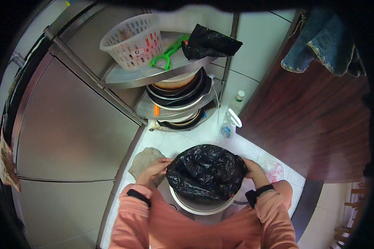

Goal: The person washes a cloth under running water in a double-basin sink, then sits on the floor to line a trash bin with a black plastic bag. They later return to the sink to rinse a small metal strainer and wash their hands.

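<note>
A black plastic bag spreads over the top of a round, white-rimmed bucket standing on the floor between my knees. The bag sags inward in shiny creases and covers the far part of the rim, while the near rim is bare. My left hand grips the bag's left edge, fingers bent around the plastic. On the opposite side, my right hand pinches the right edge, its fingertips partly hidden by the bag. Beside my left hand, a greyish cloth lies on the tiles.
Ahead stands a metal corner rack bearing a white basket, green peeler, black bag and stacked pans. Bottles stand right of it. A steel cabinet borders the left, a dark wooden door the right.
</note>
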Tool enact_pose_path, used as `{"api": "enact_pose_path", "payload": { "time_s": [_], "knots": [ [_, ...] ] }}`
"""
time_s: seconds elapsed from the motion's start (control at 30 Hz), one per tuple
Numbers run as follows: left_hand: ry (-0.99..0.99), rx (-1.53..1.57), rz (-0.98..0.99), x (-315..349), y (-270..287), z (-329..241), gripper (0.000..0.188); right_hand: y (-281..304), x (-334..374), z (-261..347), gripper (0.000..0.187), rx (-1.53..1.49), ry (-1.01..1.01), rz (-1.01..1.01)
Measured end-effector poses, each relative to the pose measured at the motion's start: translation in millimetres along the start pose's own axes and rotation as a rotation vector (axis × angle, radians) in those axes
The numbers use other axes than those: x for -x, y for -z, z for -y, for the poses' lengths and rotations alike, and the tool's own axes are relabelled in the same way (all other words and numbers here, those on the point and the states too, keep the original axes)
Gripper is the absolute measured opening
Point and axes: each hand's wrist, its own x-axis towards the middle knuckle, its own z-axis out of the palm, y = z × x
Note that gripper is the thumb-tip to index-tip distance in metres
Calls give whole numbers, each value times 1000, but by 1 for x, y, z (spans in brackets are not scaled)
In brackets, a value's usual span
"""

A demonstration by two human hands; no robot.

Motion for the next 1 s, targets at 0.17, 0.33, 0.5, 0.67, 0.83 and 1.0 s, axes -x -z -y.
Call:
{"api": "enact_pose_path", "payload": {
  "time_s": [0.17, 0.33, 0.5, 0.67, 0.83, 1.0],
  "knots": [
    [-382, -540, -337, 50, -5, -23, 31, 9, 76, -11, 24, 6, -28, -135],
    [-1269, -1156, 16, 89, -79, -21, 50, -14, 127, -55, 37, 339, 242, -473],
    [-1177, -1558, 304, 106, -108, 14, 23, -38, 137, -97, 41, 514, 390, -402],
    [-1119, -1461, 220, 114, -108, 41, 10, -40, 134, -111, 31, 270, 389, -387],
    [-1075, -1384, 123, 116, -111, 47, 25, -40, 136, -114, 24, 243, 469, -402],
    [-1131, -1378, 259, 120, -115, 56, 27, -45, 141, -114, 22, 202, 471, -443]
  ]
}}
